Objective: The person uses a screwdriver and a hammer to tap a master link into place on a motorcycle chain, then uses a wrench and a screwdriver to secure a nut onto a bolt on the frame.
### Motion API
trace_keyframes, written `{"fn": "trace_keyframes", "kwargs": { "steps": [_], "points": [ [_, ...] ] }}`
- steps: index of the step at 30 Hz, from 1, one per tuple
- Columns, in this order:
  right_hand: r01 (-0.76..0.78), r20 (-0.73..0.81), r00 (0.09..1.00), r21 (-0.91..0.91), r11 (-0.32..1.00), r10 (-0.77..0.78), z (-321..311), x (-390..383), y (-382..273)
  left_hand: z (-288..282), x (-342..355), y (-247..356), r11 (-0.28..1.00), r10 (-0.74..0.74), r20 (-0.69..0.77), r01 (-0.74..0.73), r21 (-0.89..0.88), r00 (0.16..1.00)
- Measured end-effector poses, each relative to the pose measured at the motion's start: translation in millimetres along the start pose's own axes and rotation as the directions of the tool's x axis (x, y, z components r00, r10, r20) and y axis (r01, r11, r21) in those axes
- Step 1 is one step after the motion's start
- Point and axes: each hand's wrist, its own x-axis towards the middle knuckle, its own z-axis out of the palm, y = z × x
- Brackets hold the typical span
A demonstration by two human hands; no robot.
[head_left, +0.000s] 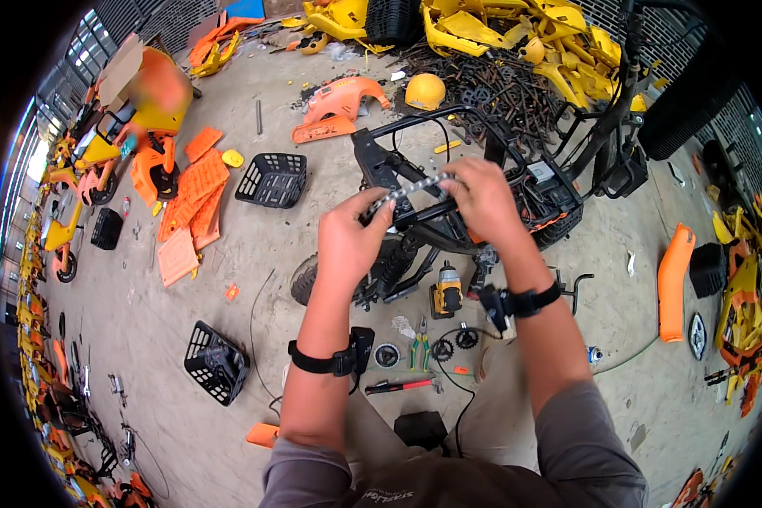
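Observation:
A short length of metal link chain [416, 186] is stretched between my two hands, above the black frame of a stripped scooter [372, 161]. My left hand [355, 235] pinches its nearer left end. Further right and a bit farther off, the fingers of my right hand [483, 201] are closed on the other end. Below my hands, a yellow and black power tool [446, 292] stands on the floor beside a second, dark power tool [483, 269]. Nearer to me lie green-handled pliers [419, 349], a hammer [402, 385] with a red and black handle and several toothed cogs [442, 349].
Black plastic baskets [271, 180] stand on the left; the nearer basket [196, 360] holds a dark tool. Orange panels [196, 195] lie scattered. Behind the frame rises a heap of dark metal parts [483, 89] with yellow covers. A long orange panel [676, 284] lies at right.

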Motion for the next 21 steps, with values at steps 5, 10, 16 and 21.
{"fn": "trace_keyframes", "kwargs": {
  "steps": [5,10,16,21],
  "points": [
    [-0.119,-0.029,0.992,0.034,0.992,0.12,6.6,-25.0,0.6,17.2,-2.3,-12.0,0.984,-0.055,-0.03,0.049,-0.173,0.998],
    [-0.136,0.086,0.987,0.027,0.99,0.134,-5.0,-17.3,-3.0,15.4,5.3,-24.0,0.989,0.064,-0.037,-0.069,-0.134,0.997],
    [-0.139,0.205,0.976,0.296,0.945,0.079,0.1,-0.1,-19.6,18.5,16.5,-23.6,0.991,0.046,-0.021,-0.048,-0.127,0.999],
    [-0.185,0.218,0.971,0.429,0.884,0.097,13.0,3.7,-23.3,14.8,18.8,-20.7,0.992,0.044,0.028,-0.041,-0.119,0.999]
  ]
}}
